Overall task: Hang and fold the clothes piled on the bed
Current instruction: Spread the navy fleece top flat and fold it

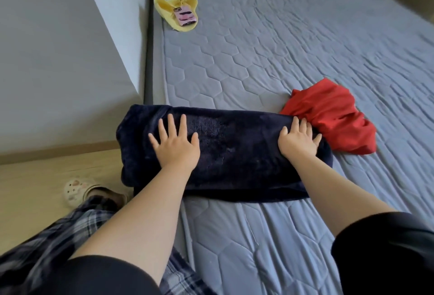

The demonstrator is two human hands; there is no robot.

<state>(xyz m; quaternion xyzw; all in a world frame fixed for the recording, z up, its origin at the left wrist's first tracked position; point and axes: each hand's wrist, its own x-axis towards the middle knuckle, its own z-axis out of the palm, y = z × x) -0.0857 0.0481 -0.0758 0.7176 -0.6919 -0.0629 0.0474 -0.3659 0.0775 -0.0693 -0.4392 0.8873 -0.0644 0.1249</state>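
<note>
Navy plush garment (225,154), one folded oblong, pressed flat under left hand (175,144) and right hand (298,141), fingers spread, gripping nothing; one crumpled red garment (333,116) touching.

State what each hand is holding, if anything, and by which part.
Nothing is gripped: left hand and right hand press flat on the folded navy fleece, near its ends.

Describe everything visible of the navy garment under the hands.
The navy garment is plush, fleece-like, folded into a thick long rectangle lying across the bed, its left end overhanging the edge. The left hand and right hand press flat on it, fingers straight. Its right end meets the red garment.
</note>
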